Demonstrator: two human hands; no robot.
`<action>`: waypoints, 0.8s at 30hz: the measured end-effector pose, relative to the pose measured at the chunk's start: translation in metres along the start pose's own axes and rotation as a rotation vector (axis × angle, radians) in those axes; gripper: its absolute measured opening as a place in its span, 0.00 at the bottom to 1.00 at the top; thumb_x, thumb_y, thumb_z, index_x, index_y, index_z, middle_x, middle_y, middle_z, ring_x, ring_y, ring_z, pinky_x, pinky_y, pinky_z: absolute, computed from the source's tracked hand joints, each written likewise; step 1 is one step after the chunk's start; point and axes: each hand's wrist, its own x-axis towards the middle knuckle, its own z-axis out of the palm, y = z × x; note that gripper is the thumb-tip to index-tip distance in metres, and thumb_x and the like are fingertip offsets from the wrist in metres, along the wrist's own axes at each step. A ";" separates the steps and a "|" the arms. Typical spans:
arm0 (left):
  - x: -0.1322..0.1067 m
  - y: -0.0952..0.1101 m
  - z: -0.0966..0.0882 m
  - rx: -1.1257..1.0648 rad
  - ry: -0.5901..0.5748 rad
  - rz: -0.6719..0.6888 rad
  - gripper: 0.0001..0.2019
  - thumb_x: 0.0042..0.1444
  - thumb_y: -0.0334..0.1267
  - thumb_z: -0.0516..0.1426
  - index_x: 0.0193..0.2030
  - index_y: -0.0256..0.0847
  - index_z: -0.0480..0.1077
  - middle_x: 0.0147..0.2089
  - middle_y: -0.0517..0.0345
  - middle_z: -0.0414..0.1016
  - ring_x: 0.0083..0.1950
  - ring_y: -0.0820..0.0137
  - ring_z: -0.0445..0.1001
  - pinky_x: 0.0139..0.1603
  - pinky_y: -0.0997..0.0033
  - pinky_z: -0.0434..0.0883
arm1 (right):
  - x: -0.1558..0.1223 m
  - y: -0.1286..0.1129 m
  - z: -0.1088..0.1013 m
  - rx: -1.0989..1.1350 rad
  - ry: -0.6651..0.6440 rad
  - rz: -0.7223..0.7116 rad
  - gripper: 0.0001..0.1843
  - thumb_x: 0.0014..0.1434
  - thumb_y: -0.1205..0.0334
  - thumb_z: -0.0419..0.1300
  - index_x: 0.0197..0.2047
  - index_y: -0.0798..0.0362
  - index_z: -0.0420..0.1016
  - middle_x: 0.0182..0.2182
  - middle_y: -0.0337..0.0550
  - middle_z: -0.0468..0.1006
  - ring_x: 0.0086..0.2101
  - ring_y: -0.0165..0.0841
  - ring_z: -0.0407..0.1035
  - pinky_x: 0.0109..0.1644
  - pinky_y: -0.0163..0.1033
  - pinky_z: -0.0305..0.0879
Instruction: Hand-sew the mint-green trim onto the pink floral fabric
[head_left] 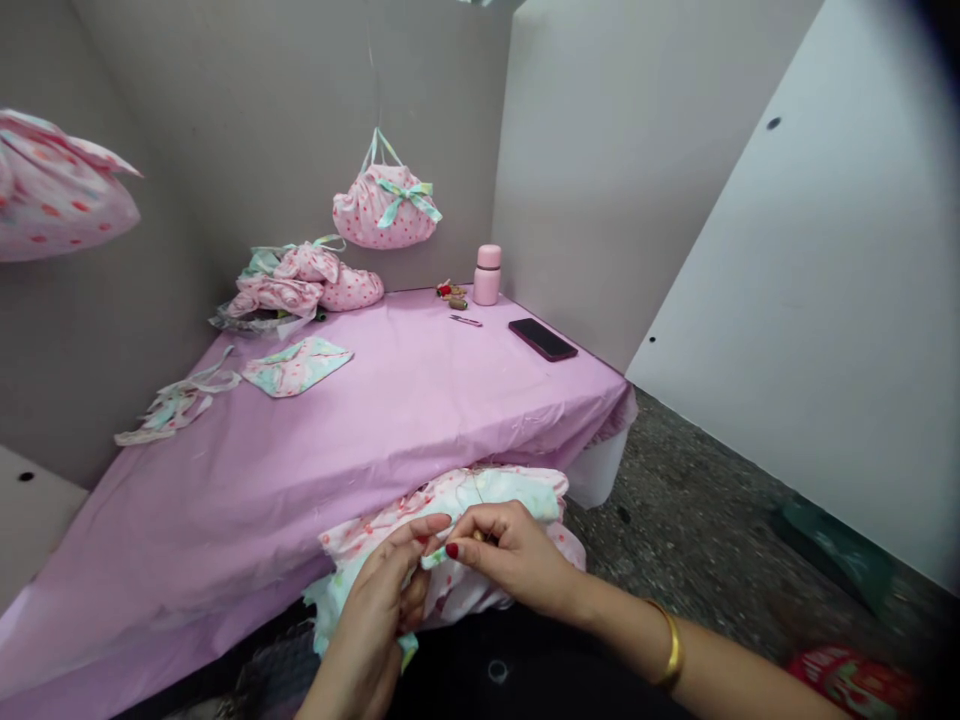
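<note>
My left hand [386,580] is closed round a narrow pale green fabric strip [433,558], its thumb and forefinger stretched towards the strip's end. At that same end, my right hand [514,555] pinches with thumb and curled forefinger. Any needle between the fingers is too small to make out. Beneath both hands, pink dotted and pale green cloth [517,492] lies bunched over my lap against the table's front edge. A gold bangle [670,645] circles my right wrist.
On the pink-covered table [405,390] lie a phone [542,339], thread snips [466,320], thread spools [454,295], a pink bottle [487,276], a folded cloth piece [298,366], fabric strips [180,400] and piled dotted cloth [300,283]. A dotted pouch [388,205] hangs behind; grey panels surround the table.
</note>
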 end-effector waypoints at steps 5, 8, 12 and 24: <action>-0.001 0.004 -0.012 0.293 -0.068 0.164 0.11 0.47 0.42 0.61 0.38 0.42 0.76 0.31 0.58 0.77 0.36 0.66 0.73 0.38 0.70 0.68 | -0.002 0.001 0.000 0.027 0.009 0.010 0.10 0.54 0.60 0.60 0.26 0.59 0.74 0.21 0.38 0.70 0.23 0.26 0.60 0.27 0.30 0.56; -0.002 0.009 -0.018 0.646 -0.084 0.333 0.08 0.51 0.41 0.58 0.37 0.44 0.77 0.37 0.55 0.78 0.42 0.62 0.73 0.44 0.67 0.66 | -0.002 -0.001 -0.002 0.033 -0.008 0.007 0.10 0.53 0.60 0.60 0.27 0.59 0.75 0.21 0.37 0.71 0.23 0.25 0.60 0.27 0.30 0.55; -0.004 0.011 -0.019 0.834 -0.135 0.383 0.12 0.56 0.42 0.53 0.27 0.43 0.74 0.26 0.59 0.72 0.30 0.67 0.70 0.32 0.71 0.64 | -0.001 -0.001 -0.002 0.042 -0.038 0.042 0.11 0.53 0.59 0.61 0.28 0.60 0.76 0.20 0.36 0.68 0.21 0.24 0.56 0.24 0.29 0.51; -0.003 0.003 -0.017 0.545 -0.182 0.171 0.16 0.54 0.49 0.54 0.22 0.41 0.64 0.20 0.67 0.56 0.22 0.73 0.53 0.24 0.74 0.53 | -0.003 0.001 -0.006 0.205 -0.091 0.104 0.20 0.52 0.48 0.61 0.29 0.60 0.73 0.19 0.33 0.62 0.21 0.22 0.51 0.22 0.29 0.45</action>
